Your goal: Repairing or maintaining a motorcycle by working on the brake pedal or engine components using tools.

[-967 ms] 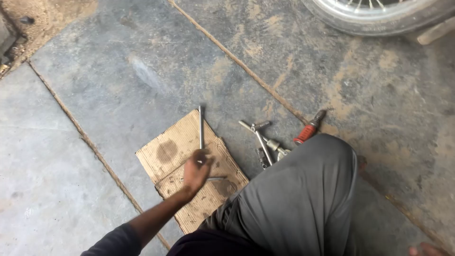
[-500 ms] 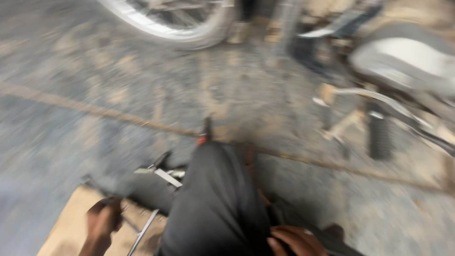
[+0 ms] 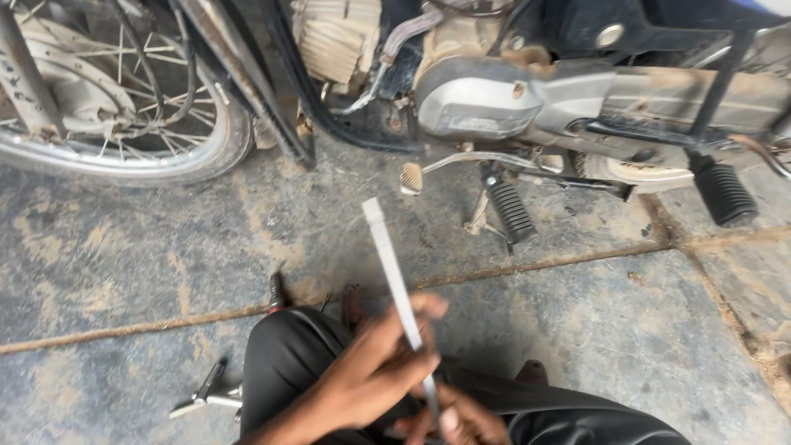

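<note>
My left hand (image 3: 375,371) reaches in from the lower left and grips a long flat metal bar (image 3: 391,264) near its lower end. The bar points up and slightly left, towards the motorcycle engine (image 3: 478,99). At the bottom edge, my right hand (image 3: 461,422) closes its fingers around the bar's lower tip. Both hands hover above my knee in dark trousers (image 3: 288,363). The bar's upper end is apart from the motorcycle.
A motorcycle stands across the top, with a spoked wheel (image 3: 107,107) at left and rubber foot pegs (image 3: 511,210) (image 3: 725,194) near the engine. Metal wrenches (image 3: 206,397) and a red-handled screwdriver (image 3: 276,290) lie on the stained stone floor (image 3: 618,330) by my knee.
My left hand has lifted the metal bar off the cardboard sheet. The view has swung up from the floor to the motorcycle, and my right hand has joined on the bar.
</note>
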